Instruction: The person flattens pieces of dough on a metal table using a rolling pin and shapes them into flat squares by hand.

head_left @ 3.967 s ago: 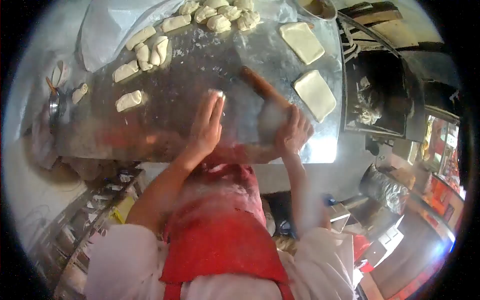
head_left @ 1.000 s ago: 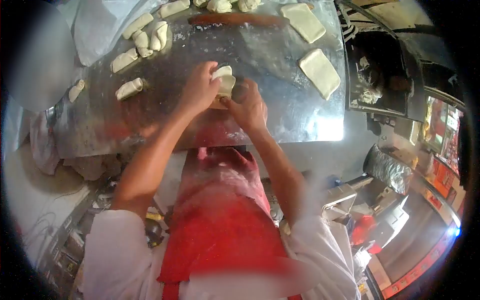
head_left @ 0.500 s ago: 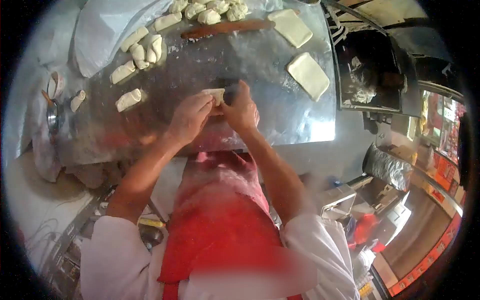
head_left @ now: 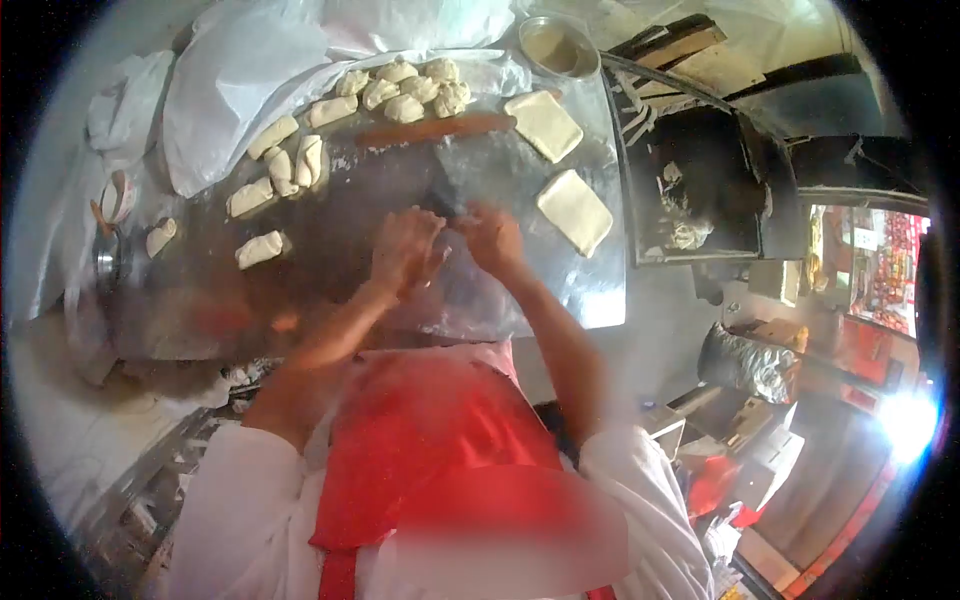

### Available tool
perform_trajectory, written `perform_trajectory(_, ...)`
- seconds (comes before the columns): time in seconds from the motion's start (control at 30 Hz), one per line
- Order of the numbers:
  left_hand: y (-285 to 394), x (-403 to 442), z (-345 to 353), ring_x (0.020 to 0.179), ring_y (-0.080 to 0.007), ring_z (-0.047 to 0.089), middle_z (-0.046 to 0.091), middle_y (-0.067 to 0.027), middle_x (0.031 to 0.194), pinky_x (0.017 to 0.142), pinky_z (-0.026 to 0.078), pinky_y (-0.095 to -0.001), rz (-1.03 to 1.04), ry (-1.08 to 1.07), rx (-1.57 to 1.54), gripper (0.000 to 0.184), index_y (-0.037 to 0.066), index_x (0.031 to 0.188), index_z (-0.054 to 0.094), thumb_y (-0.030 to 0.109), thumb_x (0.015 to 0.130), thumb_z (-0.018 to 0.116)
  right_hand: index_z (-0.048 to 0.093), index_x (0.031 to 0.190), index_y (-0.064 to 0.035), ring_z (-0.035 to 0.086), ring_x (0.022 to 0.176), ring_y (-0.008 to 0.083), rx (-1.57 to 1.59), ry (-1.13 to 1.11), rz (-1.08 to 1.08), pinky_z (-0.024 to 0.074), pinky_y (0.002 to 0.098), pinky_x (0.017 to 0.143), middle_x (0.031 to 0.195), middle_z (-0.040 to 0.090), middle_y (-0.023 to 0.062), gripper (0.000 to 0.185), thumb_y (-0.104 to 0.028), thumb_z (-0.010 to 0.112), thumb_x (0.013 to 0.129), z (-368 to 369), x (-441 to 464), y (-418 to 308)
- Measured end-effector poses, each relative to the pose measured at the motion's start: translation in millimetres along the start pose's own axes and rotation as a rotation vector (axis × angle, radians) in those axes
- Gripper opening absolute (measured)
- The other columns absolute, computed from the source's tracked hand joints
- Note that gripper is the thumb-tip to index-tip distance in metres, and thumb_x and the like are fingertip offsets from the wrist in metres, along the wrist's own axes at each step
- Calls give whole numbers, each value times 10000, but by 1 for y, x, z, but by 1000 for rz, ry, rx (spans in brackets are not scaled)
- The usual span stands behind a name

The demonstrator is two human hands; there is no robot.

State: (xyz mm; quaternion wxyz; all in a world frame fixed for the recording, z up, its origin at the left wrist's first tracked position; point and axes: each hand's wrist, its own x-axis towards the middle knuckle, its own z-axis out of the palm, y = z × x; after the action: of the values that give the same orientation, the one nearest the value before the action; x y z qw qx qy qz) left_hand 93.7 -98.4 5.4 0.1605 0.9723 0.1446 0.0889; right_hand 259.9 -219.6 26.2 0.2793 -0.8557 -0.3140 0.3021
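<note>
My left hand [head_left: 405, 252] is above the near middle of the metal table, its fingers curled and closed. A pale piece of dough [head_left: 428, 216] shows only faintly at its fingertips, mostly hidden. Just to the right is my right hand [head_left: 490, 240], its fingers bent together and smeared by motion; what they hold is hidden. A small gap separates the hands. Beyond them lies a long brown rolling pin [head_left: 435, 130]. Two flat dough rectangles [head_left: 575, 212] rest on the right side. Several rolled dough pieces [head_left: 262, 250] lie to the left.
The metal table [head_left: 340, 230] has lumps of dough [head_left: 405, 108] at the back, beside white plastic sheeting [head_left: 240, 100]. A round bowl [head_left: 557, 48] stands at the far right corner. Right of the table is a dark open box-like unit [head_left: 700, 180]. A small cup [head_left: 117, 197] sits far left.
My view has shifted, so the table sits lower and more of its back shows. The dough between my hands was plainer before; now they cover most of it. The other dough pieces stay put.
</note>
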Motion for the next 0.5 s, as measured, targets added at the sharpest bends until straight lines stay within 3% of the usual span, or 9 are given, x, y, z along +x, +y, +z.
perform_trajectory(0.03,10,-1,9,1486,-374,425,523,-114,1555,1186,327,-654,2,-82,137,657,161,1526,530,505,986,675,673,1315,-72,677,1162,444,-49,82,-47,551,525,983,1283,680,222,435,-286,733,941,-13,9,-12)
perform_trajectory(0.1,18,-10,5,1510,-377,393,496,-110,1586,1208,295,-664,6,-118,83,701,174,1548,520,541,974,681,676,1304,-76,672,1150,466,-105,143,-98,553,534,977,1324,657,222,412,-276,715,945,-25,43,-15)
perform_trajectory(0.17,15,-7,-1,1558,-380,327,426,-99,1661,1252,209,-687,10,-201,39,787,201,1584,504,622,944,680,664,1319,-94,648,1190,458,-380,194,-316,529,539,1026,1394,618,195,400,-249,682,951,-29,89,3)
perform_trajectory(0.27,10,-7,14,1551,-349,346,456,-66,1646,1219,265,-685,9,-117,0,765,211,1541,555,588,898,729,653,1329,-112,604,1272,402,-428,313,-413,478,542,1096,1381,619,154,398,-214,670,944,-42,128,-7)
perform_trajectory(0.33,5,-11,30,1572,-347,317,431,-59,1668,1229,250,-684,-28,-95,-61,759,219,1549,551,583,904,720,635,1360,-123,560,1322,360,-472,204,-372,422,544,1149,1369,611,128,438,-211,692,935,-49,142,-19)
perform_trajectory(0.4,5,-9,30,1592,-372,299,378,-80,1712,1250,199,-694,15,-118,-32,791,228,1591,510,645,936,661,624,1367,-132,577,1291,365,-705,230,-456,440,549,1118,1328,620,116,445,-244,700,943,-46,156,-19)
perform_trajectory(0.5,9,-6,24,1595,-375,297,385,-80,1709,1231,221,-713,-14,-203,-42,796,235,1599,495,647,937,658,636,1321,-142,605,1225,372,-587,78,-508,491,534,1015,1249,632,121,434,-248,756,917,-36,160,-10)
